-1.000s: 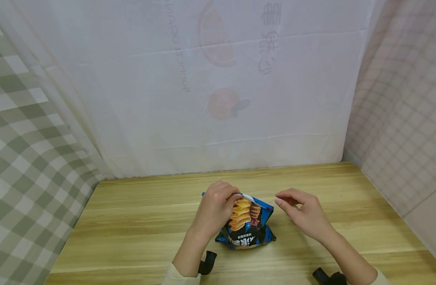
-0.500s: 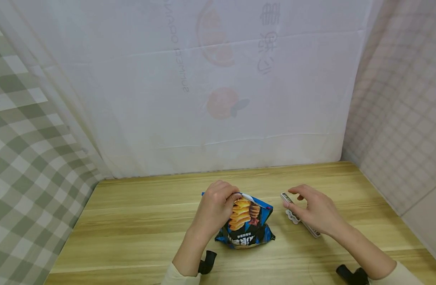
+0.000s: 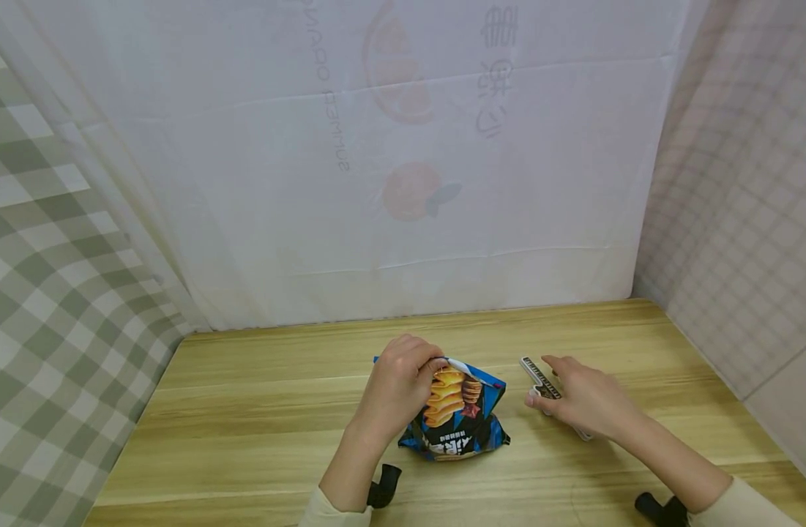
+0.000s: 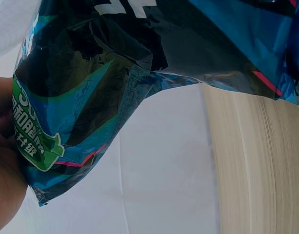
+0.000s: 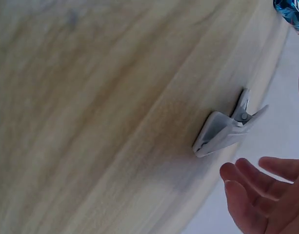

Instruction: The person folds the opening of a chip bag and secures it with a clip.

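A blue and black snack bag, printed with golden ridged chips, sits on the wooden table. My left hand grips its top edge between thumb and fingers; the left wrist view shows that hand at the side of the bag. To the right of the bag lies a long white bag clip with a black pattern. My right hand is over it, hiding its near part. In the right wrist view, the clip lies just beyond that hand's loosely bent fingers.
A white cloth with orange prints hangs behind the wooden table. Checked cloth stands on the left, and paler checked cloth on the right. Black pieces sit at both wrists.
My right hand has moved away from the bag's right corner, rightward over the clip, and more of the clip now shows. The left hand and the bag have stayed in place.
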The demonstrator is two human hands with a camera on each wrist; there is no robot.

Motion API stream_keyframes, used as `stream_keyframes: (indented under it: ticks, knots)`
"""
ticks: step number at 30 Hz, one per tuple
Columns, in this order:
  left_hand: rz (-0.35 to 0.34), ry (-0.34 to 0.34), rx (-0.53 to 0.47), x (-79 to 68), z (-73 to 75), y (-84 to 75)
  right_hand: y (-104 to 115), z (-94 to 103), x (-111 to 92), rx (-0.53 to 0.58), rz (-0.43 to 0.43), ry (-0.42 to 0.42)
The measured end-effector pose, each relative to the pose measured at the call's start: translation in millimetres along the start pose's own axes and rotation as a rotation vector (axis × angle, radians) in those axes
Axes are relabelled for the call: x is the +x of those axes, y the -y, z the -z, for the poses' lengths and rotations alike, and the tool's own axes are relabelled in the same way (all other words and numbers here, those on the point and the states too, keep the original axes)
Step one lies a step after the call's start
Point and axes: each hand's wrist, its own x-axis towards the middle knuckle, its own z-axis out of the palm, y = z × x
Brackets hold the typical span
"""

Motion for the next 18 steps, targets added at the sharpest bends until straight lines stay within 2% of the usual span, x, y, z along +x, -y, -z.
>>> stream_keyframes:
  ticks: [7, 18]
  knots:
    - [-0.004, 0.000, -0.012, 0.8, 1.8, 0.2, -3, -4.5, 5, 0.005, -0.042, 0.065]
    - [-0.008, -0.006, -0.011, 0.7, 1.0, -1.9, -12, -11.7, 10, 0.035, -0.064, 0.133]
